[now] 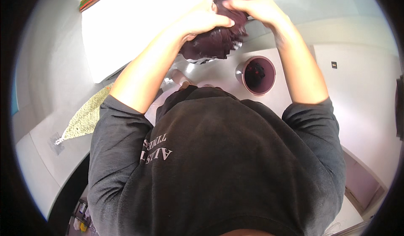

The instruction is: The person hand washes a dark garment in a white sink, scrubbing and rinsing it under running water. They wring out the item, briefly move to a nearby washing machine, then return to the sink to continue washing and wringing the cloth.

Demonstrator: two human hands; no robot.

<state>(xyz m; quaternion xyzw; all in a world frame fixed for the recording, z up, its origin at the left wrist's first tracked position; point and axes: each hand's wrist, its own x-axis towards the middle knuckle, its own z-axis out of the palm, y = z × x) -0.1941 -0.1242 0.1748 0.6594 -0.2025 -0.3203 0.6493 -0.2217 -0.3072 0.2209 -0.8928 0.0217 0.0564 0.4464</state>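
Note:
A dark maroon cloth [210,42], bunched at its top and hanging in folds, is held up at the top of the view. My left hand [204,22] is closed on its left side, with the thumb laid across the fabric. My right hand [257,5] grips the upper right bunch, its thumb pressed over the cloth. Some of the fingers are hidden behind the fabric. Which garment or piece of laundry it is, I cannot tell. Below the cloth and to its right stands a pinkish bucket [269,82] with dark fabric [254,74] inside.
A bright white surface [122,29] fills the upper left, with a brush [91,0] of orange and green bristles at its far edge. A yellow-green fluffy cloth [86,114] hangs at the left. Light walls [353,80] stand at the right.

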